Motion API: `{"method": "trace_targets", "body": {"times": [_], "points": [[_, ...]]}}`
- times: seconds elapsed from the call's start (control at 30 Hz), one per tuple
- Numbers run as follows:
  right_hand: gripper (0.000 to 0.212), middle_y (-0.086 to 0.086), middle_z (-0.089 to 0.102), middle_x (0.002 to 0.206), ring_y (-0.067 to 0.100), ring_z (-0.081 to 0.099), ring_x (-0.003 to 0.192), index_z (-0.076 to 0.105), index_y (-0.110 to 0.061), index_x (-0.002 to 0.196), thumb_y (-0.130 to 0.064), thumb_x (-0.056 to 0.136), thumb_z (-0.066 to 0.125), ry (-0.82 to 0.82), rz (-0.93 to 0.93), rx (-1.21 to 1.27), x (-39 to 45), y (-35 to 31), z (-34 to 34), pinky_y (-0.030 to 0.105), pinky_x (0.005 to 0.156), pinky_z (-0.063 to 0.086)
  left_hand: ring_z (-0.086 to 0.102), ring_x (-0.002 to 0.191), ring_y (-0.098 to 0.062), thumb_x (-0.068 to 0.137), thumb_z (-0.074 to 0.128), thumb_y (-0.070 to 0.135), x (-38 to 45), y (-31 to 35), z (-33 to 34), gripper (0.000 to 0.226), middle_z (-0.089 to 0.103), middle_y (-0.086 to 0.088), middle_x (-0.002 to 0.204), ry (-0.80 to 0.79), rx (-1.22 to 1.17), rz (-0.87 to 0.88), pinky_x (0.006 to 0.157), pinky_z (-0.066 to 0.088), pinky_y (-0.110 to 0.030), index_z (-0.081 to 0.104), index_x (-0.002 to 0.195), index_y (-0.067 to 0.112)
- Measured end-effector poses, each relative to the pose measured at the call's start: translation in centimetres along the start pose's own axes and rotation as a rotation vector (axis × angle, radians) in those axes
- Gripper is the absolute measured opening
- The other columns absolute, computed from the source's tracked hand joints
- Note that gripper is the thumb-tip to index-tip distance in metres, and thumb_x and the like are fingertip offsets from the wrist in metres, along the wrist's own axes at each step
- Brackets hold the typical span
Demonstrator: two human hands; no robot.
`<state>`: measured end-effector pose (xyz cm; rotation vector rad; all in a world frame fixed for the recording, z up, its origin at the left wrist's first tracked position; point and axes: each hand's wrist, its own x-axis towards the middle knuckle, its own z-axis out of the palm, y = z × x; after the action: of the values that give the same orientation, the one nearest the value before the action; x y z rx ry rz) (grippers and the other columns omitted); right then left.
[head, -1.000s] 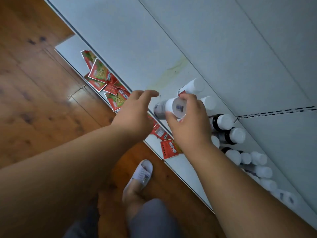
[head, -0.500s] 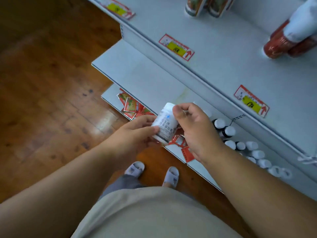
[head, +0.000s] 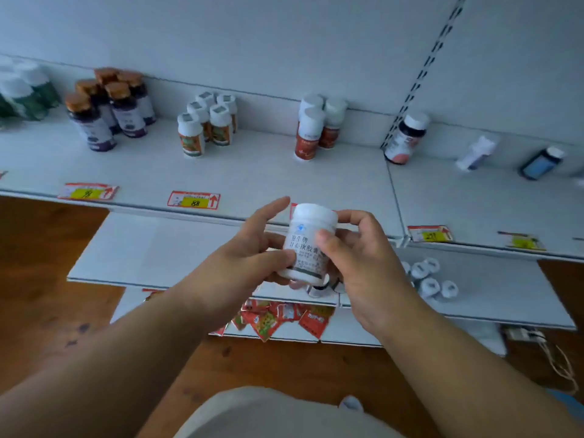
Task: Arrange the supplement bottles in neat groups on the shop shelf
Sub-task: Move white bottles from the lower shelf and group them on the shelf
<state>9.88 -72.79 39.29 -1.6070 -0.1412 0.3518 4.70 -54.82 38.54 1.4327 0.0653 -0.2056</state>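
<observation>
A white supplement bottle [head: 308, 240] with dark printed text stands upright between both hands, in front of the upper shelf [head: 268, 178]. My left hand [head: 249, 257] grips its lower left side; my right hand [head: 357, 257] holds its right side, thumb across the label. On the upper shelf stand groups of bottles: brown-capped purple ones [head: 109, 109], white-capped orange-label ones [head: 207, 123], red ones with white caps [head: 317, 128], and a single dark bottle with a pink label [head: 406, 139]. Several white-capped bottles [head: 429, 278] sit on the lower shelf.
Two bottles lie tipped on the upper right shelf, a white one [head: 477, 153] and a dark blue-label one [head: 542, 162]. Green bottles [head: 25, 90] stand far left. Red snack packets [head: 281, 317] lie on the bottom shelf. Price tags [head: 193, 200] line the shelf edge. Below is wooden floor.
The white bottle came up from the lower shelf and turned upright, now held in both hands. My view has risen from the bottom shelves to the upper shelf.
</observation>
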Motion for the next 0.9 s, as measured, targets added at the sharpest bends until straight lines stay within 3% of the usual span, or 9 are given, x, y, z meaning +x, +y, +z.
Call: {"method": "trace_targets", "body": {"times": [0.07, 0.17, 0.23, 0.33, 0.4, 0.6, 0.7, 0.8, 0.9], "points": [[0.027, -0.004, 0.075, 0.100, 0.019, 0.074, 0.084, 0.051, -0.030, 0.110, -0.026, 0.090, 0.069, 0.074, -0.021, 0.029, -1.0, -1.1, -3.1, 0.033, 0.060, 0.057, 0.068, 0.099, -0.027, 0.082, 0.061, 0.023, 1.9, 1.7, 2.7, 0.068, 0.068, -0.006, 0.116, -0.117, 0.096, 0.043, 0.084, 0.050, -0.035, 0.040, 0.139, 0.054], [0.036, -0.005, 0.076, 0.098, 0.016, 0.073, 0.087, 0.050, -0.025, 0.110, -0.034, 0.082, 0.071, 0.194, -0.081, 0.030, -2.3, -2.2, -8.1, 0.036, 0.071, 0.060, 0.066, 0.090, -0.019, 0.079, 0.061, 0.020, 4.7, 3.4, 7.5, 0.066, 0.068, -0.007, 0.114, -0.240, 0.162, 0.070, 0.072, 0.049, -0.026, 0.045, 0.136, 0.050], [0.044, -0.005, 0.075, 0.100, 0.015, 0.072, 0.092, 0.052, -0.025, 0.110, -0.042, 0.074, 0.070, 0.268, -0.112, 0.021, -3.2, -2.3, -11.8, 0.036, 0.078, 0.059, 0.067, 0.093, -0.024, 0.076, 0.067, 0.023, 6.7, 3.5, 11.2, 0.066, 0.069, -0.008, 0.113, -0.282, 0.162, 0.070, 0.073, 0.055, -0.033, 0.047, 0.133, 0.048], [0.024, -0.005, 0.075, 0.096, 0.013, 0.072, 0.089, 0.058, -0.027, 0.112, -0.030, 0.088, 0.065, 0.326, -0.129, 0.037, -4.5, -1.7, -18.2, 0.028, 0.074, 0.057, 0.065, 0.104, -0.041, 0.073, 0.071, 0.028, 9.5, 3.2, 17.4, 0.065, 0.068, -0.014, 0.115, -0.307, 0.119, 0.065, 0.097, 0.047, -0.063, 0.048, 0.132, 0.044], [0.025, -0.002, 0.074, 0.095, 0.016, 0.071, 0.087, 0.060, -0.031, 0.116, -0.016, 0.098, 0.056, 0.340, -0.110, 0.044, -5.5, -1.4, -22.7, 0.030, 0.073, 0.057, 0.066, 0.105, -0.040, 0.077, 0.070, 0.029, 11.6, 2.9, 21.7, 0.060, 0.069, -0.013, 0.115, -0.323, 0.146, 0.073, 0.099, 0.045, -0.065, 0.047, 0.131, 0.043], [0.039, 0.002, 0.074, 0.100, 0.018, 0.071, 0.091, 0.062, -0.040, 0.117, -0.007, 0.099, 0.053, 0.391, -0.091, 0.018, -8.0, -2.3, -36.3, 0.031, 0.077, 0.056, 0.068, 0.103, -0.037, 0.093, 0.062, 0.022, 16.7, 3.5, 34.9, 0.043, 0.072, -0.010, 0.111, -0.395, 0.216, 0.090, 0.099, 0.046, -0.063, 0.048, 0.129, 0.042], [0.040, -0.001, 0.074, 0.102, 0.014, 0.070, 0.093, 0.058, -0.040, 0.119, -0.007, 0.097, 0.055, 0.389, -0.081, -0.016, -8.8, -2.9, -42.1, 0.028, 0.076, 0.056, 0.070, 0.101, -0.033, 0.097, 0.061, 0.016, 19.2, 3.7, 40.3, 0.039, 0.072, -0.008, 0.109, -0.426, 0.270, 0.103, 0.099, 0.048, -0.060, 0.051, 0.124, 0.043], [0.047, -0.007, 0.072, 0.111, 0.010, 0.067, 0.103, 0.053, -0.047, 0.123, -0.012, 0.093, 0.063, 0.357, -0.056, -0.066, -8.4, -3.0, -47.3, 0.030, 0.087, 0.056, 0.072, 0.096, -0.025, 0.094, 0.066, 0.016, 22.3, 4.2, 44.8, 0.038, 0.072, 0.000, 0.109, -0.418, 0.330, 0.137, 0.095, 0.053, -0.052, 0.054, 0.115, 0.046], [0.059, -0.008, 0.070, 0.116, 0.011, 0.065, 0.110, 0.048, -0.053, 0.128, -0.015, 0.089, 0.071, 0.348, -0.019, -0.090, -7.3, -2.6, -51.7, 0.036, 0.097, 0.053, 0.073, 0.089, -0.015, 0.092, 0.068, 0.019, 25.8, 4.4, 48.8, 0.037, 0.070, 0.007, 0.107, -0.436, 0.423, 0.189, 0.083, 0.058, -0.037, 0.052, 0.112, 0.044]]}}
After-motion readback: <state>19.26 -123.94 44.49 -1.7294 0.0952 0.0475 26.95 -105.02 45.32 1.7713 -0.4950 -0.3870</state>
